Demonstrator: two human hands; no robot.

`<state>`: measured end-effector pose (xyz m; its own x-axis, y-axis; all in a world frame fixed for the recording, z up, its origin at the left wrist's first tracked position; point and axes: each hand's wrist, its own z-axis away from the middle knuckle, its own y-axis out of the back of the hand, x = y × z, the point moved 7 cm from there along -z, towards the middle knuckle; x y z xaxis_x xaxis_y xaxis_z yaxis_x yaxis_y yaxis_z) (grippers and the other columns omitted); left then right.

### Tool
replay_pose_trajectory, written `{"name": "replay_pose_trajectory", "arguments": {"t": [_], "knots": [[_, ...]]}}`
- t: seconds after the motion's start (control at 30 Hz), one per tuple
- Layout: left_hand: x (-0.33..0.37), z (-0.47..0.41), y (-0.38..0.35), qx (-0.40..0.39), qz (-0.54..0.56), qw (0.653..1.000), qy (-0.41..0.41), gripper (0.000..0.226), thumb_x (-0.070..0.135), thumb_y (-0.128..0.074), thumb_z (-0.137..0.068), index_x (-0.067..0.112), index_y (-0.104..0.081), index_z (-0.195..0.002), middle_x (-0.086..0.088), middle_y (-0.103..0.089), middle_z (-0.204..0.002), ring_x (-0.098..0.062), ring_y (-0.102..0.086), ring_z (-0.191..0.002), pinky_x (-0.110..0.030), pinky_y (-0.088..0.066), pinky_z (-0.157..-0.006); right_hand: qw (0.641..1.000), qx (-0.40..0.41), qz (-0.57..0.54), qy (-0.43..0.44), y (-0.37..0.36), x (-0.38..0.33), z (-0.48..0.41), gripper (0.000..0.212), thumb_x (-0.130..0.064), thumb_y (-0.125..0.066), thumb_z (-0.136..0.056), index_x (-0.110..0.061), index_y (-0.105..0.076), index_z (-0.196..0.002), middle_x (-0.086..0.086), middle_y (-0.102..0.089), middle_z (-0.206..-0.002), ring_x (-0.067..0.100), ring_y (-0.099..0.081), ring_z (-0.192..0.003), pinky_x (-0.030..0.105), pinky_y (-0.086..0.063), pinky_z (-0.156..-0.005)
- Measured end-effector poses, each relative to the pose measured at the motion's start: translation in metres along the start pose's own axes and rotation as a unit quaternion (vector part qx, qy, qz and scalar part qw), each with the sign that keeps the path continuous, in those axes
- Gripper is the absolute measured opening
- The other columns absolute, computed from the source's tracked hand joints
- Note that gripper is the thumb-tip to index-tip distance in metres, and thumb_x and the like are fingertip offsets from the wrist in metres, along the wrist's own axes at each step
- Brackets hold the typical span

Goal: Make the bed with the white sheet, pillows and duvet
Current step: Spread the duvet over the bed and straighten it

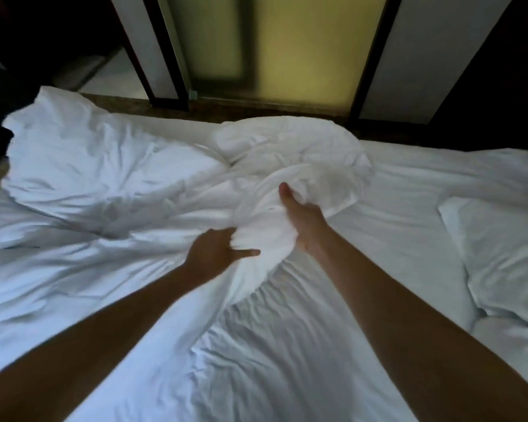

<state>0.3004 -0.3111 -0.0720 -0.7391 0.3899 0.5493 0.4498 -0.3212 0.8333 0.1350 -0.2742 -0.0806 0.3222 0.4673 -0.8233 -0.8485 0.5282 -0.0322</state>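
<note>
Head view, left hand (216,250) and right hand (306,221) both clutching bunched, crumpled white duvet (287,153), wrinkled sheet (287,345) beneath

This is a bedroom: a wide bed (415,181) covered by a creased white sheet (287,360), a rumpled duvet (104,166) and a pillow (500,239), with frosted glass panels (302,50) in dark frames (374,56) beyond.

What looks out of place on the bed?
The duvet is bunched in a twisted heap mid-bed, gripped by the left hand and right hand. The sheet beneath is wrinkled; a pillow lies askew at right.
</note>
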Motion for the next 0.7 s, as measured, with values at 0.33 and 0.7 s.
{"name": "replay_pose_trajectory", "arguments": {"t": [0.33, 0.7], "knots": [[0.021, -0.046, 0.196, 0.082, 0.131, 0.984, 0.089, 0.06, 0.055, -0.044, -0.09, 0.008, -0.052, -0.127, -0.009, -0.056, -0.126, -0.025, -0.054, -0.104, -0.029, -0.039, -0.082, 0.981, -0.059, -0.118, 0.143, 0.02, -0.075, 0.054, 0.045, -0.054, -0.038, -0.092, -0.024, -0.045, -0.124, 0.0, -0.055, -0.118, 0.015, -0.053, -0.106, 0.028, -0.048, -0.086], [-0.042, 0.007, -0.015, -0.198, -0.011, 0.97, 0.14, 0.06, 0.06, -0.045, -0.088, 0.011, -0.056, -0.122, -0.009, -0.055, -0.13, -0.025, -0.048, -0.124, -0.034, -0.036, -0.101, 0.924, -0.251, 0.283, -0.052, -0.081, 0.133, 0.05, 0.063, -0.047, -0.055, -0.089, -0.015, -0.038, -0.14, 0.004, -0.057, -0.126, 0.011, -0.054, -0.098, 0.019, -0.04, -0.075]]}}
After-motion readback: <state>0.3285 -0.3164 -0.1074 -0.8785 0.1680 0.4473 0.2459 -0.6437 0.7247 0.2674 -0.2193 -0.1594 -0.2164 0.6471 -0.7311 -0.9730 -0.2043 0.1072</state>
